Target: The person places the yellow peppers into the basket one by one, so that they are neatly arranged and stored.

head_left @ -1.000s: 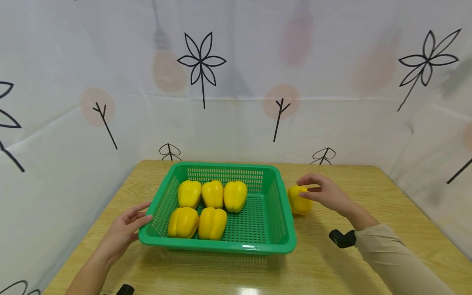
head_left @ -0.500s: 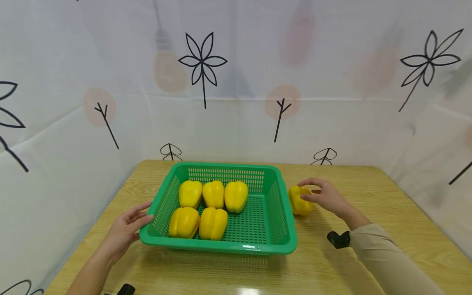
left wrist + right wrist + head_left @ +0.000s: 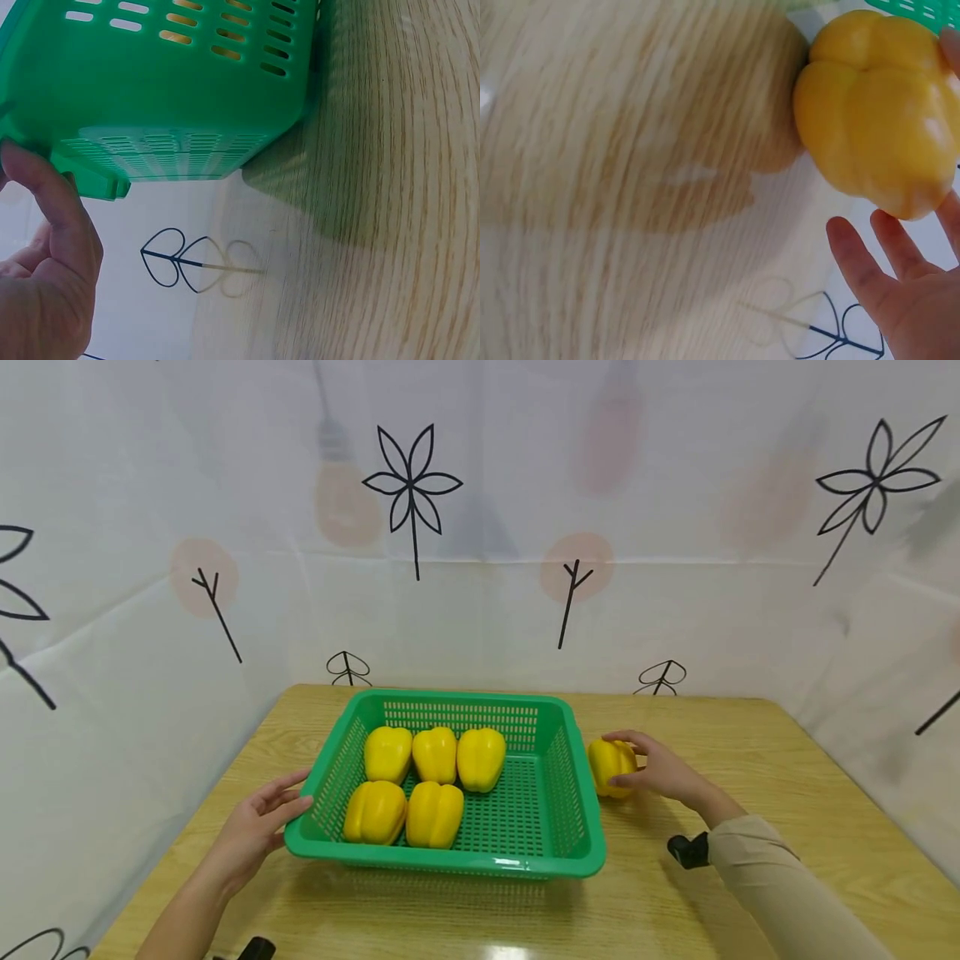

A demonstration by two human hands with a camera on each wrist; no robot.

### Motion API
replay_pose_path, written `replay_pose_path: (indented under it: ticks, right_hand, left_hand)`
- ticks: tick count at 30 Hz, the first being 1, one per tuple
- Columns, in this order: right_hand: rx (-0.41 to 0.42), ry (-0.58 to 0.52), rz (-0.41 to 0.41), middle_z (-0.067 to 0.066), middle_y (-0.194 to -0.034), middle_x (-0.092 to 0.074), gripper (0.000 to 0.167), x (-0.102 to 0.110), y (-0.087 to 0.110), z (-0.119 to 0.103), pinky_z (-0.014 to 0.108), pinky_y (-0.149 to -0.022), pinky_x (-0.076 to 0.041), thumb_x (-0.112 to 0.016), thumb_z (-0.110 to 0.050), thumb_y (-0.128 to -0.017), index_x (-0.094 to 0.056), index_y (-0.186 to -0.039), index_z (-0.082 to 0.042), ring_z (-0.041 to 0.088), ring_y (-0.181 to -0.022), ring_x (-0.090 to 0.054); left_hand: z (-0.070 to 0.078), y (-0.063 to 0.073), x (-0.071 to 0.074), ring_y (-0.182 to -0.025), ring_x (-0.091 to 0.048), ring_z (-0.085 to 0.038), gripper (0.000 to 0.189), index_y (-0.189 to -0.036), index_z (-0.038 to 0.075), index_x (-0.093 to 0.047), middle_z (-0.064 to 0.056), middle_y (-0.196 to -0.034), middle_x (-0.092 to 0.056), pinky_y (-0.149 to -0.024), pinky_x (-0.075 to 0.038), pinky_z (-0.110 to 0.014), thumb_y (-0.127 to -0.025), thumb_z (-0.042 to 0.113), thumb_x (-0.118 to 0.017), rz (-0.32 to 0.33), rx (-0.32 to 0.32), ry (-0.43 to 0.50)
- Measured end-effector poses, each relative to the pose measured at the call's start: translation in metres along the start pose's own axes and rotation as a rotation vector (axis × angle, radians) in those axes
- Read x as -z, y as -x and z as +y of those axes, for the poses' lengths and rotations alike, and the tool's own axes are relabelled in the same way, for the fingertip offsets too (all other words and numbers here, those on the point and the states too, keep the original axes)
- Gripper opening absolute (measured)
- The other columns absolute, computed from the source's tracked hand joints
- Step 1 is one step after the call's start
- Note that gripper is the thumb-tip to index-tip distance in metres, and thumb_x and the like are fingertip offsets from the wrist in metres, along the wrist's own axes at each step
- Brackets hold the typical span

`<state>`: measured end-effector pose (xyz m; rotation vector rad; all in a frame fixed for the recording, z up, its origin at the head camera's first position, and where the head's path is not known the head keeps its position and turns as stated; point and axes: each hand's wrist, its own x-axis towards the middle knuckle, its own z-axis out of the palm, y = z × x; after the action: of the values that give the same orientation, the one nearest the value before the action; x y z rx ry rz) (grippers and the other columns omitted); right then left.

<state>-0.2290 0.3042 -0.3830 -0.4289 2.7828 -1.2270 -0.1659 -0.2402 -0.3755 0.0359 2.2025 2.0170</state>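
Note:
A green plastic basket (image 3: 442,860) holds several yellow bell peppers (image 3: 435,814) in its left part. My left hand (image 3: 255,827) holds the basket's left rim, thumb and fingertips at its edge; the left wrist view shows a bent finger (image 3: 52,187) at the rim. One more yellow bell pepper (image 3: 609,767) stands on the table just right of the basket. My right hand (image 3: 663,770) grips this pepper, thumb on the near side and fingers over the far side. In the right wrist view the pepper (image 3: 877,112) fills the upper right, with fingertips close against its end.
The wooden table (image 3: 720,735) carries the basket and the loose pepper. A white cloth (image 3: 480,627) with drawn flowers hangs behind and beside the table. The basket's right wall (image 3: 576,777) stands close to the loose pepper.
My right hand has come down and closed around the loose pepper, its thumb now lower on the near side. The left hand and the basket have stayed in place.

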Motion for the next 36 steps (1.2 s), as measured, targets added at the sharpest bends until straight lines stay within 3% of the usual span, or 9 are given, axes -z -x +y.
replay_pose_path:
  ticks: [9, 15, 22, 36]
  right_hand:
    - [0.046, 0.036, 0.0, 0.026, -0.138, -0.033, 0.073, -0.0031, -0.0001, 0.0045, 0.055, -0.085, -0.045, -0.081, -0.008, -0.071, -0.042, -0.133, -0.005, 0.054, -0.119, -0.031]
    - [0.079, 0.081, 0.052, 0.021, -0.13, -0.043, 0.072, -0.0048, 0.0004, 0.0057, 0.052, -0.081, -0.048, -0.085, -0.014, -0.067, -0.047, -0.128, -0.005, 0.047, -0.112, -0.041]
    - [0.117, 0.172, 0.119, 0.014, -0.117, -0.051, 0.073, -0.0079, 0.0007, 0.0077, 0.051, -0.087, -0.039, -0.088, -0.022, -0.061, -0.05, -0.121, -0.005, 0.033, -0.105, -0.047]
    - [0.125, 0.174, 0.133, 0.013, -0.112, -0.052, 0.07, -0.0026, 0.004, 0.0096, 0.045, -0.081, -0.041, -0.088, -0.027, -0.062, -0.05, -0.118, -0.006, 0.03, -0.098, -0.049]
  left_hand:
    - [0.0007, 0.0008, -0.0007, -0.087, -0.059, -0.013, 0.053, -0.141, 0.007, -0.037, -0.003, -0.109, -0.054, -0.073, -0.053, -0.032, -0.094, 0.021, -0.059, 0.011, 0.008, -0.001]
    - [0.0007, -0.0002, -0.0004, -0.087, -0.059, -0.013, 0.056, -0.142, 0.005, -0.035, -0.004, -0.11, -0.052, -0.073, -0.053, -0.032, -0.094, 0.022, -0.058, 0.012, 0.012, -0.012]
    - [-0.0007, -0.0008, 0.0006, -0.088, -0.059, -0.014, 0.056, -0.142, 0.006, -0.034, -0.004, -0.111, -0.052, -0.074, -0.053, -0.033, -0.094, 0.022, -0.058, 0.004, 0.012, -0.012]
    - [-0.0015, -0.0006, 0.0008, -0.087, -0.059, -0.014, 0.056, -0.141, 0.005, -0.035, -0.003, -0.11, -0.053, -0.073, -0.053, -0.033, -0.094, 0.021, -0.059, 0.001, 0.009, 0.002]
